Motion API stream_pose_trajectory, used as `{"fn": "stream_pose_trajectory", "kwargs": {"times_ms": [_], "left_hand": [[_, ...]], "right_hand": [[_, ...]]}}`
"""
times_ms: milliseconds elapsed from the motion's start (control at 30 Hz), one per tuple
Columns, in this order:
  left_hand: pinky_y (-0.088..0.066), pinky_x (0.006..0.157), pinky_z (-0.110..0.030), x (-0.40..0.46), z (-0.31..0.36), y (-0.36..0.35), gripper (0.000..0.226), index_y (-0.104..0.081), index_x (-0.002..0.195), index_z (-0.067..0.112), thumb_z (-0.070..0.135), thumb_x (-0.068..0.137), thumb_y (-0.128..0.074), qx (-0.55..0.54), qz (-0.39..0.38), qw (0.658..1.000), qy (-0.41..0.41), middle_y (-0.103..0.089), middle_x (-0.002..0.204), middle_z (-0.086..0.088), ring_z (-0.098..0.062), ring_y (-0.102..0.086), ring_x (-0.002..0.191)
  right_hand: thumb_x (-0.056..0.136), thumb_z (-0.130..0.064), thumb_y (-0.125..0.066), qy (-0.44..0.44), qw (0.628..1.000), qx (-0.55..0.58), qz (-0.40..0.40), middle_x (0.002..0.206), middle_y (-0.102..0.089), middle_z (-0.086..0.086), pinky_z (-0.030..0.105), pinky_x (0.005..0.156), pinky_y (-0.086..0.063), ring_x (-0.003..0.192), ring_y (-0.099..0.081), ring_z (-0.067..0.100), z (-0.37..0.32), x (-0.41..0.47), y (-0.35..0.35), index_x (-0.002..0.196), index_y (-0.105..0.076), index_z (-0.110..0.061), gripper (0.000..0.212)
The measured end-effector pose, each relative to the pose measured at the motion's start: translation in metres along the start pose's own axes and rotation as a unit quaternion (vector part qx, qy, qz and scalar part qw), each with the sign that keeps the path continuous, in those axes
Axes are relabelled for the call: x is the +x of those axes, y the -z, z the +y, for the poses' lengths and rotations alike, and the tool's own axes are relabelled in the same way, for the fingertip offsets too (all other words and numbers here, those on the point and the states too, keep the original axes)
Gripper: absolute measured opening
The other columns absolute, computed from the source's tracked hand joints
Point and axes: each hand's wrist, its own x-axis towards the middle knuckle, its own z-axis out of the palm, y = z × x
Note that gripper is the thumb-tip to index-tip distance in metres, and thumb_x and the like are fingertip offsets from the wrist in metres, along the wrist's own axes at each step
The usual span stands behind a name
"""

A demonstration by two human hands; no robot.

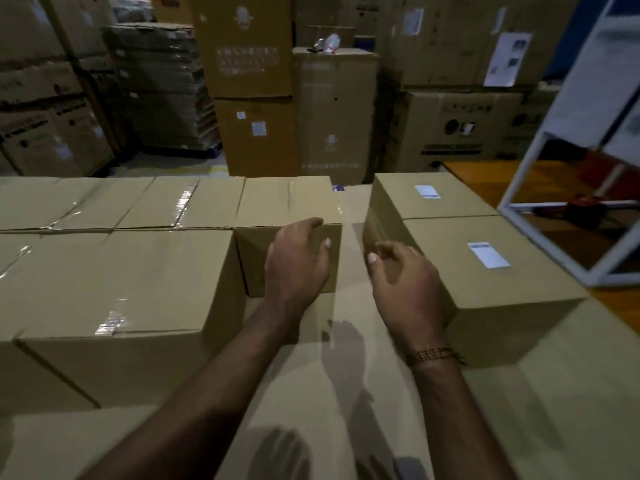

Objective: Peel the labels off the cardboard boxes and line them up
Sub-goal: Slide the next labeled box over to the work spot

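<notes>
Several taped cardboard boxes stand on a cardboard-covered surface (346, 393). My left hand (298, 261) rests on the near face and top edge of a middle box (284, 206) with relaxed fingers. My right hand (405, 282) hovers with loosely curled fingers at the left side of a near right box (519, 306), holding nothing. That box bears a white label (489, 255) on its top. Behind it, a second right box (450, 209) carries another white label (427, 191). The boxes on the left (121, 278) show no label.
Tall stacks of warehouse cartons (252, 81) fill the background. A white metal frame (526, 168) stands at the right over an orange floor (502, 181). A gap runs between the middle box and the right boxes.
</notes>
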Motion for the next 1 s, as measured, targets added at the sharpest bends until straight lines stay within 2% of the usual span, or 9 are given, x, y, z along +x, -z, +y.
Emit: {"fn": "stream_pose_trajectory", "kwargs": {"times_ms": [133,300,433,567,667,767,867,933,1000], "left_hand": [[-0.049,0.107,-0.041,-0.032,0.03,-0.023,0.045,-0.058,0.143,0.027,0.036,0.1,-0.066,-0.048,-0.06,0.997,-0.014,-0.062,0.139,0.006,-0.013,-0.051,0.134],[-0.048,0.108,-0.039,-0.057,0.053,-0.056,0.047,-0.057,0.145,0.029,0.04,0.1,-0.064,-0.065,-0.114,0.991,-0.022,-0.061,0.141,0.01,-0.012,-0.051,0.133],[-0.048,0.111,-0.043,-0.075,0.077,-0.085,0.054,-0.051,0.15,0.029,0.047,0.1,-0.063,-0.078,-0.165,0.983,-0.02,-0.056,0.149,0.007,-0.015,-0.051,0.136],[-0.042,0.117,-0.049,-0.083,0.102,-0.119,0.073,-0.034,0.16,0.032,0.056,0.097,-0.063,-0.028,-0.245,0.969,-0.03,-0.029,0.17,0.003,-0.024,-0.038,0.15],[-0.042,0.117,-0.054,-0.084,0.111,-0.141,0.084,-0.019,0.162,0.041,0.061,0.094,-0.064,0.0,-0.283,0.959,-0.019,-0.014,0.175,-0.002,-0.031,-0.036,0.152],[-0.041,0.117,-0.054,-0.085,0.115,-0.155,0.091,-0.002,0.162,0.051,0.063,0.094,-0.062,0.016,-0.318,0.948,-0.009,-0.013,0.174,-0.011,-0.035,-0.036,0.152],[-0.042,0.117,-0.052,-0.086,0.118,-0.163,0.089,-0.004,0.162,0.053,0.062,0.095,-0.062,-0.032,-0.313,0.949,0.014,-0.025,0.171,-0.013,-0.032,-0.035,0.153],[-0.044,0.115,-0.053,-0.088,0.118,-0.167,0.088,-0.006,0.162,0.051,0.062,0.095,-0.061,-0.047,-0.297,0.953,0.026,-0.033,0.168,-0.01,-0.029,-0.037,0.152],[-0.048,0.111,-0.054,-0.091,0.116,-0.169,0.09,-0.008,0.163,0.049,0.063,0.093,-0.063,-0.053,-0.285,0.957,0.03,-0.038,0.166,-0.007,-0.028,-0.041,0.149]], "right_hand": [[0.1,-0.032,-0.068,-0.04,0.998,0.01,0.039,0.111,-0.072,-0.008,0.041,0.095,-0.057,0.111,-0.065,0.019,0.046,-0.01,0.039,0.119,-0.074,-0.025,0.021],[0.098,-0.038,-0.068,-0.093,0.99,-0.078,0.065,0.119,-0.071,0.003,0.052,0.094,-0.058,0.116,-0.061,0.028,0.103,-0.006,0.082,0.125,-0.071,-0.023,0.031],[0.1,-0.044,-0.068,-0.13,0.981,-0.142,0.037,0.138,-0.059,0.011,0.05,0.101,-0.051,0.132,-0.049,0.03,0.139,0.004,0.107,0.142,-0.062,-0.021,0.049],[0.096,-0.054,-0.068,-0.14,0.975,-0.173,0.005,0.153,-0.048,0.017,0.054,0.112,-0.043,0.143,-0.039,0.036,0.176,0.021,0.121,0.15,-0.055,-0.022,0.064],[0.093,-0.064,-0.068,-0.171,0.964,-0.202,-0.004,0.167,-0.028,0.019,0.058,0.119,-0.034,0.155,-0.022,0.039,0.198,0.03,0.128,0.157,-0.046,-0.025,0.078],[0.086,-0.073,-0.072,-0.231,0.958,-0.167,-0.014,0.175,-0.007,0.019,0.06,0.124,-0.027,0.161,-0.009,0.041,0.219,0.039,0.134,0.166,-0.027,-0.027,0.103],[0.081,-0.073,-0.077,-0.275,0.959,-0.059,-0.04,0.173,-0.012,0.019,0.057,0.121,-0.035,0.157,-0.026,0.044,0.237,0.047,0.14,0.17,-0.017,-0.024,0.118],[0.081,-0.074,-0.076,-0.262,0.963,-0.046,-0.044,0.164,-0.029,0.02,0.052,0.117,-0.041,0.147,-0.042,0.042,0.246,0.046,0.142,0.169,-0.024,-0.021,0.115],[0.081,-0.074,-0.076,-0.258,0.964,-0.054,-0.028,0.156,-0.038,0.021,0.051,0.114,-0.043,0.141,-0.046,0.042,0.249,0.042,0.145,0.166,-0.032,-0.02,0.11]]}}
